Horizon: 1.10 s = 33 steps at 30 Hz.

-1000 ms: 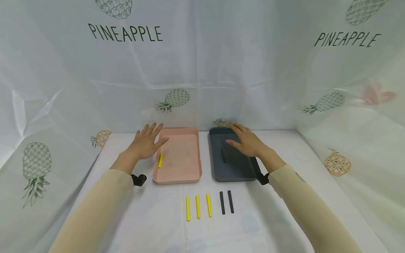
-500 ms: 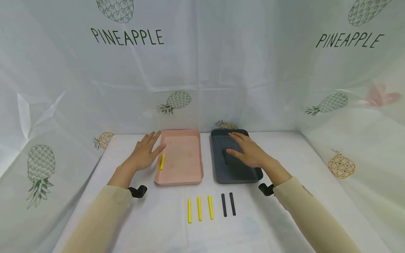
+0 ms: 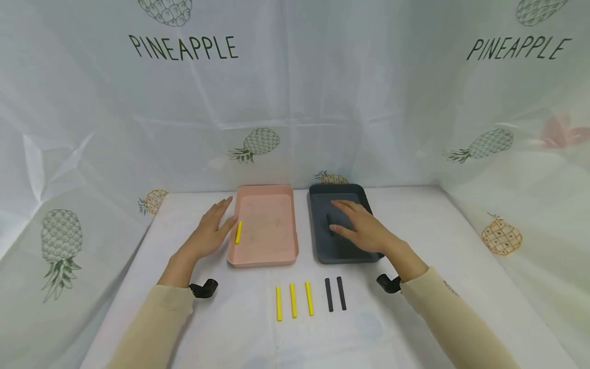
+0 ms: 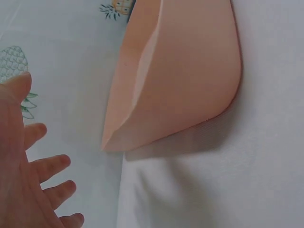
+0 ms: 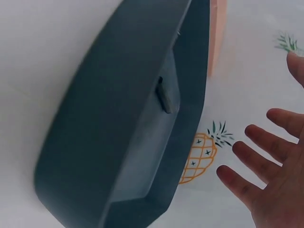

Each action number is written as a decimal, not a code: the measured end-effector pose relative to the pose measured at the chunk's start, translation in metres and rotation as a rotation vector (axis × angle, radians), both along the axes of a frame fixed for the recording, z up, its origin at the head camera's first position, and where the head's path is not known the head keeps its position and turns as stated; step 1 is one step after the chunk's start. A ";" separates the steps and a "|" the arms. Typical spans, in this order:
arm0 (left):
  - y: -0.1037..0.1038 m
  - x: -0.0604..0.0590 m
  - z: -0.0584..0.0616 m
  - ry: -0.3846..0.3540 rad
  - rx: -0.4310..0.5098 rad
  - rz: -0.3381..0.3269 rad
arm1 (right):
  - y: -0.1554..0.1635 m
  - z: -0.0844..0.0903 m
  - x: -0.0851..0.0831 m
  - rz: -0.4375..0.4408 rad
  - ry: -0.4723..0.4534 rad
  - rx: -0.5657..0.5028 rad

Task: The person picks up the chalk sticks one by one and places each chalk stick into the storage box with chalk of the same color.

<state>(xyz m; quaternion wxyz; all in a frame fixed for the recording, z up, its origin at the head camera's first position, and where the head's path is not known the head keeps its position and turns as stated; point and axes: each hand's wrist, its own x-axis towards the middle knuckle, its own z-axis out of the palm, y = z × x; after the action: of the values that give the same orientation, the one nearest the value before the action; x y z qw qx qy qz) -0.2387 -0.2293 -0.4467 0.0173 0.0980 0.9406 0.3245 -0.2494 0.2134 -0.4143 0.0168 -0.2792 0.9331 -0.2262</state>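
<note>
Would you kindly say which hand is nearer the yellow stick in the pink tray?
Left: the left hand is just left of the stick; the right hand is by the dark tray.

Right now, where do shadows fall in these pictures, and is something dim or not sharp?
Head view: soft shadow beside the right sleeve; left wrist view: soft shadows beside the pink tray; right wrist view: the dark tray looks dim, and the dark stick inside is not sharp.

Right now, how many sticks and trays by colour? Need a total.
Yellow sticks: 4 (1 of them in the pink tray)
Black sticks: 3 (1 of them in the dark grey tray)
Pink trays: 1
Dark grey trays: 1
Total: 9
</note>
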 end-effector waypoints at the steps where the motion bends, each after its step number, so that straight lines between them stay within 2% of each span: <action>1: 0.000 0.001 -0.002 -0.007 0.012 0.006 | 0.000 -0.001 0.001 0.001 0.001 -0.006; 9: 0.004 0.010 -0.016 -0.021 0.110 0.028 | 0.000 -0.009 0.013 0.012 0.018 -0.038; 21: 0.011 0.020 -0.037 -0.052 0.197 0.058 | -0.006 -0.016 0.032 0.019 0.014 -0.068; 26: 0.012 0.024 -0.044 -0.080 0.201 0.086 | -0.011 -0.017 0.041 0.031 0.019 -0.073; 33: 0.010 0.026 -0.052 -0.052 0.207 0.087 | -0.020 -0.014 0.051 0.046 0.044 -0.069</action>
<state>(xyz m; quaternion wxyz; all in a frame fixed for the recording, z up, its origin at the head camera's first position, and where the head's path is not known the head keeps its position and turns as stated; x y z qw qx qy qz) -0.2128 -0.2188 -0.4984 0.0176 0.0499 0.9046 0.4229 -0.1981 0.1934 -0.4285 -0.0079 -0.3060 0.9182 -0.2514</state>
